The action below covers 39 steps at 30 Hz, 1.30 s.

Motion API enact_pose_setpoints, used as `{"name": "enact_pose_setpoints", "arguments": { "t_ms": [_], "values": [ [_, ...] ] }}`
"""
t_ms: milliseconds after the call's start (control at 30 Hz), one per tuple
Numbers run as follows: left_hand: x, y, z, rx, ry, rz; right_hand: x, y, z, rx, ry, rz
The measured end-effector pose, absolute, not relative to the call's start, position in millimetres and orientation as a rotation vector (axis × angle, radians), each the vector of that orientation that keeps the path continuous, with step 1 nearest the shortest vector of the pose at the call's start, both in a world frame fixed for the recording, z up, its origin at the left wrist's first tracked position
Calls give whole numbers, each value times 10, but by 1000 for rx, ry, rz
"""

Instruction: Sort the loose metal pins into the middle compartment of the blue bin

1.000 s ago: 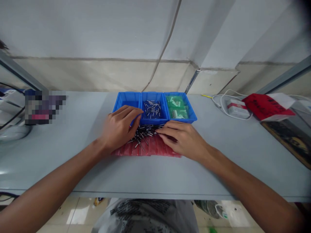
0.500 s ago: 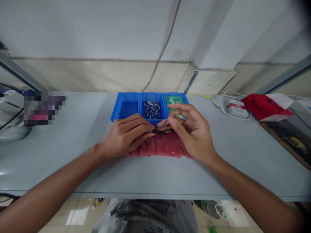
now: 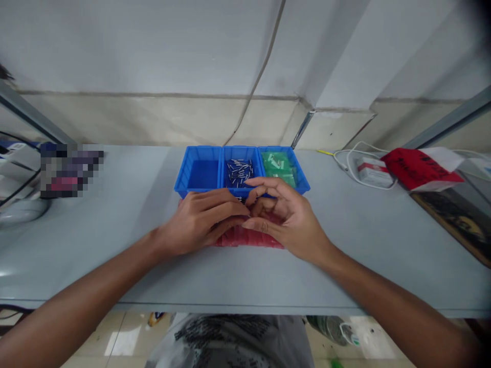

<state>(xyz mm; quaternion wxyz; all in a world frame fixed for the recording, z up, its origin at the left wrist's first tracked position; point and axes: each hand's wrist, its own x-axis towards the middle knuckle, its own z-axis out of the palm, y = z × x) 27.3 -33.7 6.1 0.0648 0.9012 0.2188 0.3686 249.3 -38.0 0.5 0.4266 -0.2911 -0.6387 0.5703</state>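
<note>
My left hand (image 3: 209, 217) is closed over the near side of the blue bins, thumb pressed up against the fingers. What it pinches is hidden. My right hand (image 3: 291, 217) faces it with curled fingers, its thumb and fingertips meeting at the left fingertips; anything between them is too small to make out. Beneath both hands lies a row of red plastic bags (image 3: 249, 237), partly covered. Beyond the hands, the middle blue bin (image 3: 242, 193) holds many small metal pins (image 3: 240, 171). Green plastic packets (image 3: 279, 164) fill the right bin.
The left blue bin (image 3: 203, 174) shows its bare floor. On the right lie a white cable, a small white box (image 3: 374, 172), a red paper packet (image 3: 418, 166) and a dark tray-like object (image 3: 454, 220). A grey mouse-shaped object (image 3: 25, 210) rests at far left.
My right hand has come down and left, toward the left fingertips, uncovering the green packets. The metal pin seen in its fingers before is out of sight now.
</note>
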Motion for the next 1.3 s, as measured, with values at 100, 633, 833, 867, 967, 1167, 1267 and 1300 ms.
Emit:
{"name": "enact_pose_setpoints", "arguments": {
  "t_ms": [100, 633, 833, 867, 967, 1167, 1267, 1300],
  "values": [
    [286, -357, 73, 2717, 666, 1087, 2485, -381, 5, -741, -1579, 1456],
    [258, -367, 75, 2784, 1008, 1308, 2541, -354, 23, -679, -1512, 1160],
    [251, -365, 63, 2801, 957, 1294, 2534, -356, 18, -709, -1491, 1160],
    [251, -366, 59, 2796, 953, 1315, 2533, -357, 16, -707, -1486, 1155],
    [253, -371, 54, 2815, 944, 1346, 2528, -359, 10, -697, -1486, 1156],
    [244, -373, 47, 2824, 971, 1287, 2506, -384, 21, -730, -1470, 1133],
    [245, -368, 44, 2832, 955, 1329, 2498, -398, 39, -721, -1462, 1117],
    [247, -368, 46, 2839, 945, 1328, 2498, -399, 44, -720, -1464, 1121]
  ]
}}
